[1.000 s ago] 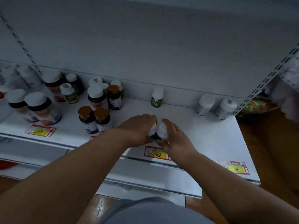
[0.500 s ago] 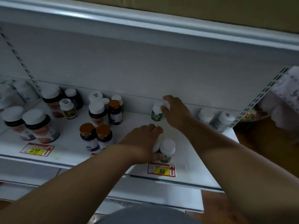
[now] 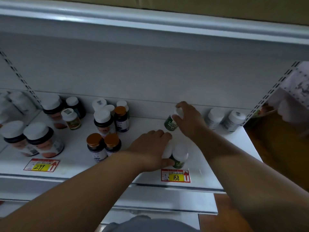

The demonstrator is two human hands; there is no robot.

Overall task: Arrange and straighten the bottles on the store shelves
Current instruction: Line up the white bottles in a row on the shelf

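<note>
The right hand (image 3: 189,119) is pinching the tilted green bottle (image 3: 170,123) by its cap and should be setting it upright behind the front pair (image 3: 178,156), which the left hand (image 3: 150,148) is gripping steady.

Price tags, shelf fittings and floor around the display

A red-bordered price tag (image 3: 41,165) with a yellow panel read 299 at the front left of the shelf edge, and a second price tag (image 3: 175,175) reading 168 sat further right, each bearing a red upward arrow. Slotted uprights (image 3: 270,91) ran diagonally at the right and another slotted strip (image 3: 18,74) at the left. A grey back panel (image 3: 150,69) rose behind, and brown wooden floor (image 3: 274,148) showed to the right
</note>
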